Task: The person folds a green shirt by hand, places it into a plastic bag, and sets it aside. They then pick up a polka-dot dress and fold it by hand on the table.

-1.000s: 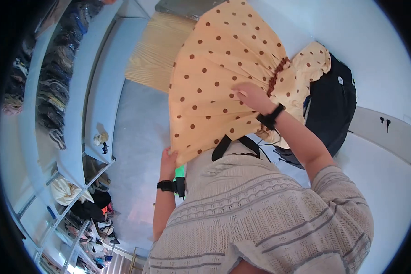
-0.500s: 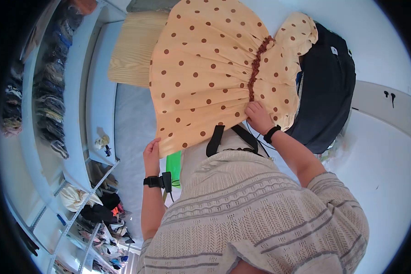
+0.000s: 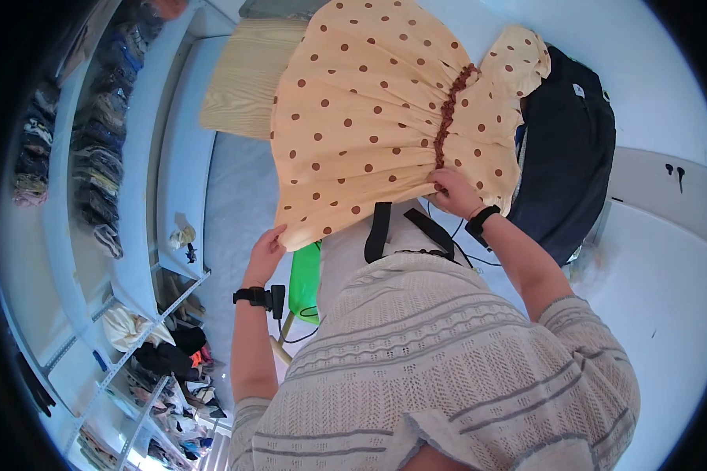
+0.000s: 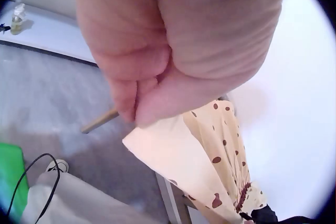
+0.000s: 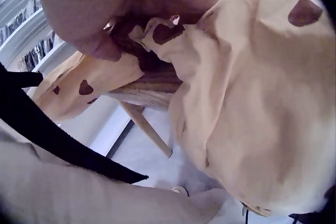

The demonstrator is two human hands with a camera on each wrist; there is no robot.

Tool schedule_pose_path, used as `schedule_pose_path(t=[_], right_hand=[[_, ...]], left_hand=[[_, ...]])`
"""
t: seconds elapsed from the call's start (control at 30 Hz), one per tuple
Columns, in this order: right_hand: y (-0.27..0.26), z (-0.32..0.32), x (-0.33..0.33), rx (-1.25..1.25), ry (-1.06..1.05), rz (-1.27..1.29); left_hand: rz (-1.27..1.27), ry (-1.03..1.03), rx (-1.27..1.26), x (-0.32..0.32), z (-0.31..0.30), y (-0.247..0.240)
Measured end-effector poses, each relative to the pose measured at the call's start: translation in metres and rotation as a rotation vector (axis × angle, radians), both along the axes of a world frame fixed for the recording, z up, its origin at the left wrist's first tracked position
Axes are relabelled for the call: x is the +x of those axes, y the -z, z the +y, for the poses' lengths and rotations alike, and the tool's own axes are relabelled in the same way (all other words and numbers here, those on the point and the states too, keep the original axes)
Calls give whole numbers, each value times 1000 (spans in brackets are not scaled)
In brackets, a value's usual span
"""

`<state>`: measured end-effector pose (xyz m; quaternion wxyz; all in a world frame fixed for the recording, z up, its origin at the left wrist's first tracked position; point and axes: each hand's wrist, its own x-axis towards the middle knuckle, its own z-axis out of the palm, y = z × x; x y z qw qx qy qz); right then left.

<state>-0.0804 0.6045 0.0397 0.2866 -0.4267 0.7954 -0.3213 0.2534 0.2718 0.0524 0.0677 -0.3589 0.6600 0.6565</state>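
A pale yellow dress with brown dots lies spread out, its brown ruffled waistband toward the right. The left hand pinches the hem corner at the lower left; the left wrist view shows thumb and fingers closed on the cloth. At the near end of the waistband, the right hand grips the edge of the dress. In the right wrist view its fingers are curled into bunched cloth, partly hidden by the hand.
A wooden tabletop shows left of the dress, and a black bag lies to its right. Shelves with folded clothes stand at the far left. A green object is beside the left wrist.
The right hand has come down from above the skirt to the near waist edge and grips it. The left hand, still pinching the corner, has moved slightly left and up with the hem.
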Motion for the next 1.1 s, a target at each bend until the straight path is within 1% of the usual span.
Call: schedule_pose_path(t=[0.03,0.1,0.13,0.2,0.23,0.3,0.33,0.37,0.4,0.43,0.5,0.53,0.6,0.63,0.7,0.73,0.8,0.83,0.9,1.03,1.1], right_hand=[[0,-1,0,-3,-5,1],[0,-1,0,30,129,-154],[3,0,-2,27,126,-153],[11,0,-7,29,121,-215],[17,1,-9,27,119,-213],[27,3,-13,17,42,-118],[26,1,-13,17,40,-116],[26,0,-13,31,50,-83],[24,-3,-12,47,59,-51],[22,-5,-11,49,58,-50],[21,-13,-5,82,254,-108],[19,-17,-4,84,253,-108],[14,-25,-3,198,235,97],[10,-28,-1,200,235,97],[5,-29,1,218,158,260],[6,-29,1,221,158,258],[7,-28,1,166,94,312],[8,-27,2,169,95,310],[8,-26,5,145,194,242],[13,-22,3,79,171,188],[15,-23,0,49,57,270]], left_hand=[[1,-5,-3,2,-4,6],[56,134,-76,0,-14,12],[56,132,-80,-2,-17,11],[-109,207,-148,-8,-24,7],[-107,205,-150,-14,-27,7],[-422,278,-430,-28,-30,10],[-421,276,-431,-31,-28,18],[-216,65,-431,-35,-22,28],[-10,-144,-424,-43,-17,27],[-10,-146,-422,-50,-16,26],[-296,-431,128,-62,-18,25],[-297,-433,130,-63,-20,34],[-176,-598,434,-67,-21,51],[-177,-598,435,-68,-21,57],[-147,-654,429,-69,-20,68],[-150,-653,431,-69,-22,72],[-155,-512,355,-67,-28,76],[-158,-511,356,-67,-27,77],[-134,-557,238,-70,-22,74],[-131,-584,232,-63,-20,65],[-318,-300,320,-53,-29,60]])
